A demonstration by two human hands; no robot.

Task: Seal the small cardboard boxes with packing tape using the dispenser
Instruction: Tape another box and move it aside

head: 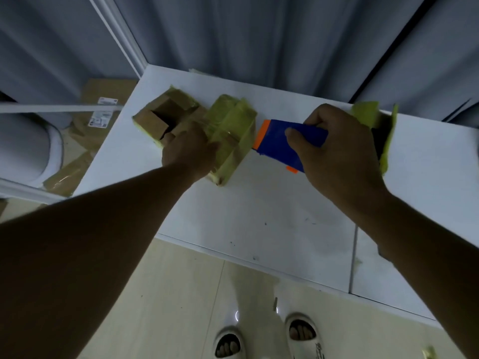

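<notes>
A small cardboard box (230, 136) wrapped in yellowish tape lies on the white table (272, 218). My left hand (188, 151) grips its left side. Just to the box's right, my right hand (337, 151) grips the blue and orange tape dispenser (280, 141), whose orange edge sits close to the box's right end. Behind my left hand stands another small cardboard box (163, 117) with its top flaps open and tape at its edges.
A third taped box (381, 125) sits at the table's far right, partly hidden by my right hand. Flattened cardboard (90, 130) lies on the floor left of the table. Grey curtains hang behind. The table's front edge runs above my feet in white slippers.
</notes>
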